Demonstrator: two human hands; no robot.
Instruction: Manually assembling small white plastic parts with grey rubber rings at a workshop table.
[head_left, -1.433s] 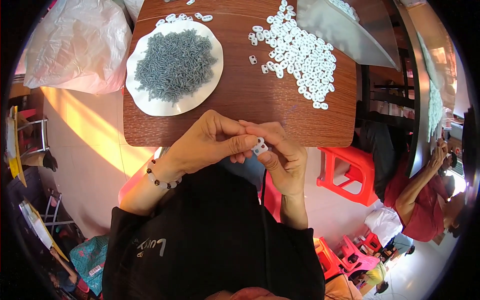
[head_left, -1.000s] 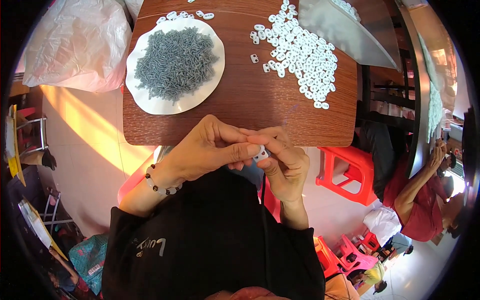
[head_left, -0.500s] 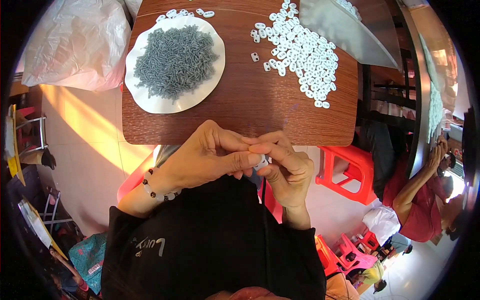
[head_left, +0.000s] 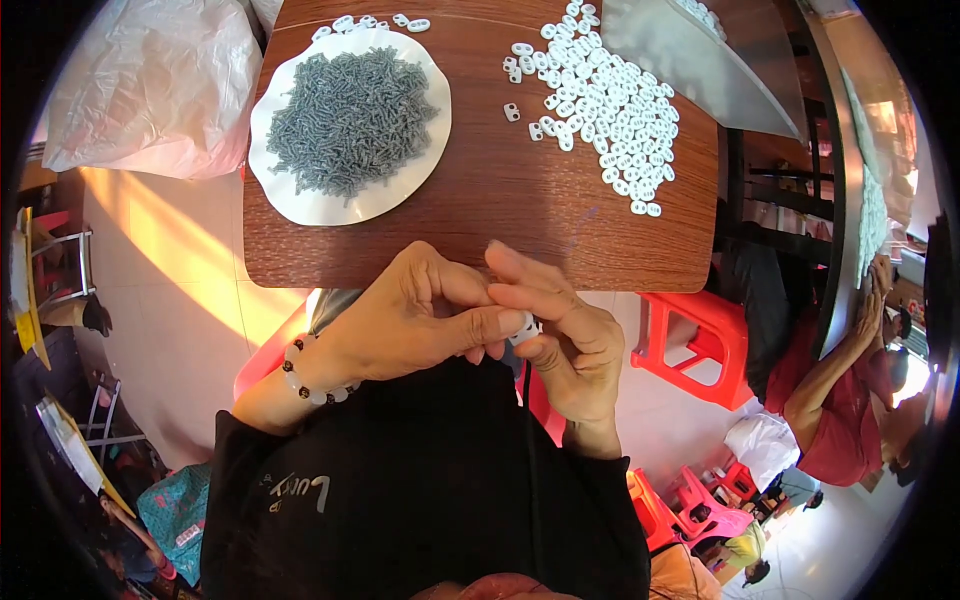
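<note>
From where I stand, the left grip is closed on a small white piece, the thumb pressed flat over its left side while the forefinger is bent in behind. The right grip is partly open: its thumb touches the near edge of the piece and two fingers stand away above it, and I can't tell whether the fingers hidden behind also close on it. The piece is between the two thumbs, just off the near edge of the brown surface. It is glossy and rounded, with dark openings showing, though most of it is covered. On the surface, a heap of similar white pieces spreads out at the far right, and a wavy-rimmed white plate piled with grey plugs sits at the left. A moment ago the right fingers were curled down against the left fingertips; now the uppermost one has lifted clear, while the left thumb has kept its place over the piece.
</note>
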